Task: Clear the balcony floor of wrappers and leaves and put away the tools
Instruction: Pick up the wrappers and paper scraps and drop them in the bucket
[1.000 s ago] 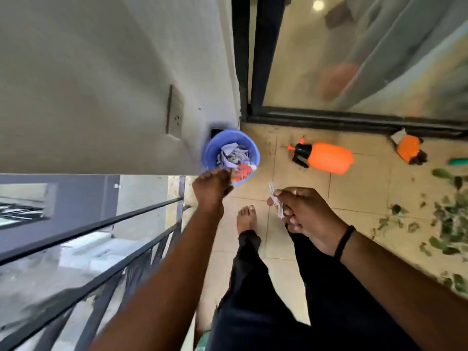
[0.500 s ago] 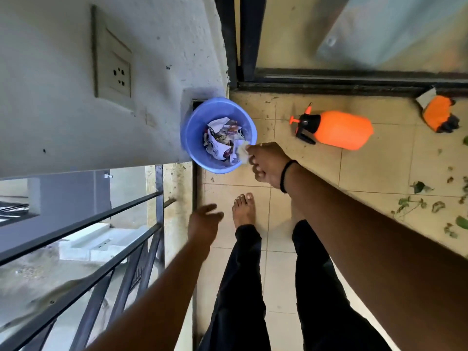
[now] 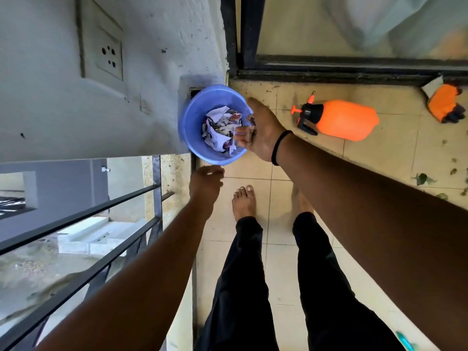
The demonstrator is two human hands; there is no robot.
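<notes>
a person stands barefoot on the tiled balcony floor (image 3: 291, 239), looking straight down over dark trousers, both arms reaching toward a blue bucket (image 3: 192, 122) set in the corner against the grey wall (image 3: 63, 117). the right hand (image 3: 260, 130) hangs over the bucket's rim, a black band on its wrist — the fingers are curled down toward the crumpled wrappers (image 3: 220, 130) piled inside, and whether they have hold of a scrap there cannot be told from here. the left hand (image 3: 206, 184) hovers just below the bucket, near the rim, with its fingers loosely bent and nothing in them.

the wrappers — white paper with red and dark print — fill the bottom of the bucket. to the right, an orange spray bottle (image 3: 339, 120) lies on its side on the tiles, its black-and-orange nozzle pointing toward the bucket. further right, near the sliding door's dark frame (image 3: 329, 74), sits a second orange tool (image 3: 444, 106) with dark parts, partly cut off at the edge. scattered green leaves (image 3: 423, 178) lie on the floor at the far right, well apart from the bucket. a wall socket (image 3: 106, 54) is set in the wall above, and a dark metal railing (image 3: 101, 224) runs along the left.
</notes>
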